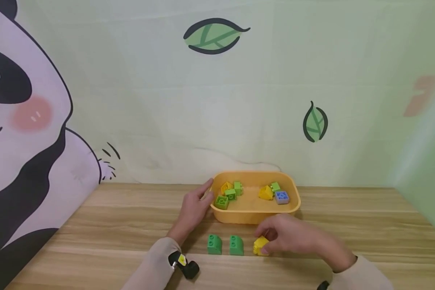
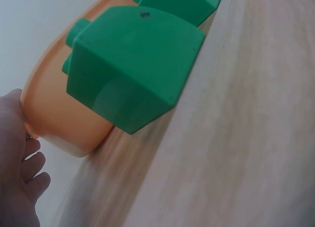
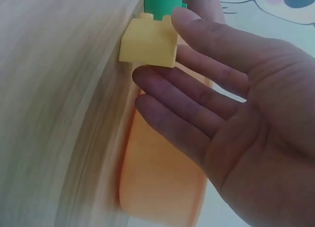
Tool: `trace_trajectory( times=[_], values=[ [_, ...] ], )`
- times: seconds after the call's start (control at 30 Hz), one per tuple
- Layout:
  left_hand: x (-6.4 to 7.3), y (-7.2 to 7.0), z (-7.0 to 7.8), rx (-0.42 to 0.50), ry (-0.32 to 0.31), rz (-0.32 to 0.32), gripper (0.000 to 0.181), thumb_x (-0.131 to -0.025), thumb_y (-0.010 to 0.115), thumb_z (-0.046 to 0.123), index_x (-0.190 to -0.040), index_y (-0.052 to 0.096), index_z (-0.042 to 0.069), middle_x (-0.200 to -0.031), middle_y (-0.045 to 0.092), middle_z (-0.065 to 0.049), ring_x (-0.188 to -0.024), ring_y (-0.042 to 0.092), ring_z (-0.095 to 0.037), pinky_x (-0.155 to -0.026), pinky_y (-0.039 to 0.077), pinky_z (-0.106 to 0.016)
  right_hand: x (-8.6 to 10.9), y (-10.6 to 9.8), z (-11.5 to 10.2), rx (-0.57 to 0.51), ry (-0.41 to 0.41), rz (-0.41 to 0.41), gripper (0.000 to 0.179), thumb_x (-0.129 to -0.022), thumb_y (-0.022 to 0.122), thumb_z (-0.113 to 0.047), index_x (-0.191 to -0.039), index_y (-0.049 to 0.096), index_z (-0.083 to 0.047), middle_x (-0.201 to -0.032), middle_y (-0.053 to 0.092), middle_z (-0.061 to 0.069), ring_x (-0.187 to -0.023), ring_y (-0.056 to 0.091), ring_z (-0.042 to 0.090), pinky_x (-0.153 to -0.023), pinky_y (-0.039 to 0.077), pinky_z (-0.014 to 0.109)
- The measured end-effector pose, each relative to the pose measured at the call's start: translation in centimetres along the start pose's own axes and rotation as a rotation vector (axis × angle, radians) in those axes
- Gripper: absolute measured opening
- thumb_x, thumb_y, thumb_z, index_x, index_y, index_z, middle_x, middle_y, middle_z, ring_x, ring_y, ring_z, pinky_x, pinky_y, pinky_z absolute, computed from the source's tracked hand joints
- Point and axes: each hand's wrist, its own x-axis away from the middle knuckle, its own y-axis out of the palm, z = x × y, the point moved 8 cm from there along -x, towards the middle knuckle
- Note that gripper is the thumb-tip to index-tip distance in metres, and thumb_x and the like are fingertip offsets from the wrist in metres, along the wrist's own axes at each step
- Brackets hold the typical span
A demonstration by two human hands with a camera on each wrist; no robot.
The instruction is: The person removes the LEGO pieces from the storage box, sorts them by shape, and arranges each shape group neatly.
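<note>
My right hand [image 1: 293, 233] pinches a yellow building brick [image 1: 259, 245] between thumb and fingers at the table's surface. In the right wrist view the thumb lies against the studded side of this yellow brick [image 3: 148, 41], with the other fingers beneath and behind. Two green curved bricks [image 1: 214, 244] stand in a row to its left, studs facing left. My left hand [image 1: 193, 209] touches the left end of an orange bin [image 1: 253, 217]. The left wrist view shows a green brick [image 2: 133, 59] close up, partly hiding the bin, with some left fingers loosely curled beside it.
Inside the bin lie several loose bricks: green ones [image 1: 222, 202] and a yellow one on the left, a yellow [image 1: 266, 193], a green and a purple-blue brick [image 1: 282, 197] on the right. Behind the wooden table [image 1: 348, 209] hangs a pale printed cloth [image 1: 148, 100].
</note>
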Motion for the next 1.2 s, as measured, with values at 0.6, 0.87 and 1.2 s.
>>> trace_trajectory(
  times=[0.6, 0.87, 1.2],
  values=[
    [0.0, 0.0, 0.1, -0.010, -0.007, 0.004, 0.050, -0.103, 0.059, 0.017, -0.152, 0.057, 0.005, -0.154, 0.055, -0.005, -0.143, 0.051, -0.028, -0.115, 0.043, -0.050, 0.1, 0.4, -0.5, 0.010, 0.005, -0.034, 0.017, -0.095, 0.078, -0.006, -0.110, 0.077, -0.013, -0.102, 0.073, -0.006, -0.090, 0.066, 0.017, -0.083, 0.059, 0.030],
    [0.1, 0.0, 0.0, -0.008, -0.011, 0.006, 0.050, -0.103, 0.060, 0.017, -0.152, 0.057, 0.005, -0.154, 0.055, -0.004, -0.144, 0.050, -0.028, -0.116, 0.042, -0.049, -0.9, 0.5, 2.4, 0.080, -0.130, -0.089, 0.024, -0.103, 0.067, -0.010, -0.125, 0.076, -0.015, -0.113, 0.073, -0.010, -0.096, 0.065, 0.010, -0.088, 0.060, 0.032],
    [0.0, 0.0, 0.0, -0.002, -0.015, 0.005, 0.050, -0.103, 0.060, 0.016, -0.152, 0.056, 0.005, -0.154, 0.055, -0.005, -0.144, 0.049, -0.029, -0.115, 0.042, -0.051, -0.2, 0.2, 0.7, 0.020, -0.065, -0.049, 0.026, -0.099, 0.072, -0.004, -0.124, 0.076, -0.008, -0.113, 0.075, -0.005, -0.095, 0.067, 0.012, -0.087, 0.060, 0.030]
  ],
)
